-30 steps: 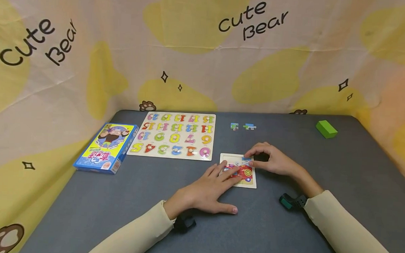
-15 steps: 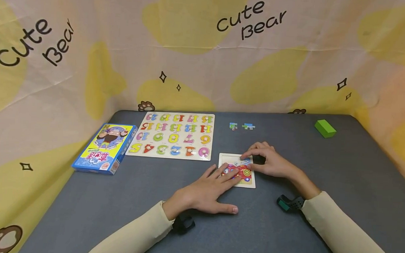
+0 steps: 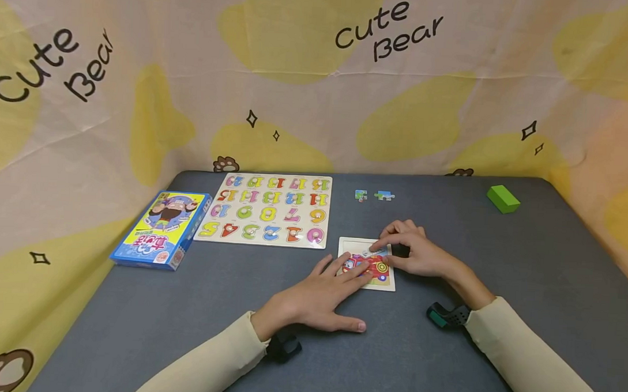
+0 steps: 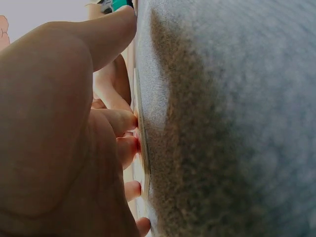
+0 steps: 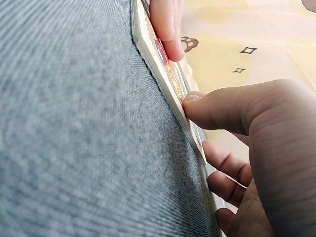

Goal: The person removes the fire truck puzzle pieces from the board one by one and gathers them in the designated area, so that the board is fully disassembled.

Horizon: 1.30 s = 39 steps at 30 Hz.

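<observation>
A small framed jigsaw puzzle (image 3: 383,284) with a red vehicle picture lies on the table. My left hand (image 3: 321,294) lies across its left side, fingers spread and straight, fingertips down on the picture and thumb out over the table. From the right, my right hand (image 3: 418,251) reaches the puzzle's upper part. Its bent index finger and thumb stand on either side of a blue jigsaw piece (image 3: 378,252) that they partly cover. In the right wrist view the thumb (image 5: 197,106) is down at the puzzle's edge. Two loose jigsaw pieces, one left (image 3: 361,195) and one right (image 3: 384,195), lie beyond the puzzle.
A number board (image 3: 271,223) sits at the back left, beside a blue and yellow box (image 3: 162,231). The green block (image 3: 503,199) stands at the far right. Behind the dark table (image 3: 195,319) hangs a printed curtain (image 3: 307,92).
My right index finger has shifted slightly left and nearer over the puzzle's upper part. My left hand stays on the puzzle. The two loose pieces have not moved.
</observation>
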Each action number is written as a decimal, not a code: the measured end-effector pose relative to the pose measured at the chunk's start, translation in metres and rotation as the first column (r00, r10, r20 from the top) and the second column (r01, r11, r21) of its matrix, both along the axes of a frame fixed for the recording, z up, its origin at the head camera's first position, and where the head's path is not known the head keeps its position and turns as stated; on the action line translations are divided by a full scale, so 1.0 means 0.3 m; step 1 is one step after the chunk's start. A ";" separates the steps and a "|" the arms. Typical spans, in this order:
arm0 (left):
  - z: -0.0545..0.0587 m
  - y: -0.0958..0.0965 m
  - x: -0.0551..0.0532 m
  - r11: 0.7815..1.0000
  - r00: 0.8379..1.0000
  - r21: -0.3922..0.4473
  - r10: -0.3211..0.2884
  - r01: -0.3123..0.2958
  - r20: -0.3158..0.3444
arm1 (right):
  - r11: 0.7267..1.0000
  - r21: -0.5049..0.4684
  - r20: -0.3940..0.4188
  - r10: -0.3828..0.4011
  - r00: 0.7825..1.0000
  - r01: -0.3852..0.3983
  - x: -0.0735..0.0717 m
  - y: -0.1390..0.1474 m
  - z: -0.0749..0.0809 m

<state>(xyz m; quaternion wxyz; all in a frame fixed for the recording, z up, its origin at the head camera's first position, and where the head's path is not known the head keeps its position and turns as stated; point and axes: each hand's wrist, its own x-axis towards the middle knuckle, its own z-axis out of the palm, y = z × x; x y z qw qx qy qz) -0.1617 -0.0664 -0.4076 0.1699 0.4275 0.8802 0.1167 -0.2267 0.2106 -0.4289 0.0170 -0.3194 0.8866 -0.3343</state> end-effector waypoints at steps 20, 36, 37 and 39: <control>-0.001 -0.001 -0.001 0.999 1.000 -0.035 -0.017 0.017 -0.005 | 1.000 0.018 0.002 -0.007 1.000 0.007 0.003 -0.002 0.002; 0.003 0.000 0.002 0.999 1.000 -0.030 -0.013 0.013 0.003 | 1.000 0.015 0.001 0.005 1.000 -0.005 0.004 0.003 0.003; 0.004 0.000 0.002 0.999 1.000 -0.030 -0.013 0.013 0.001 | 1.000 0.014 -0.001 0.006 1.000 -0.006 0.004 0.003 0.003; 0.004 0.000 0.003 1.000 1.000 -0.028 -0.014 0.014 0.000 | 1.000 0.013 -0.005 0.007 1.000 -0.006 0.004 0.003 0.003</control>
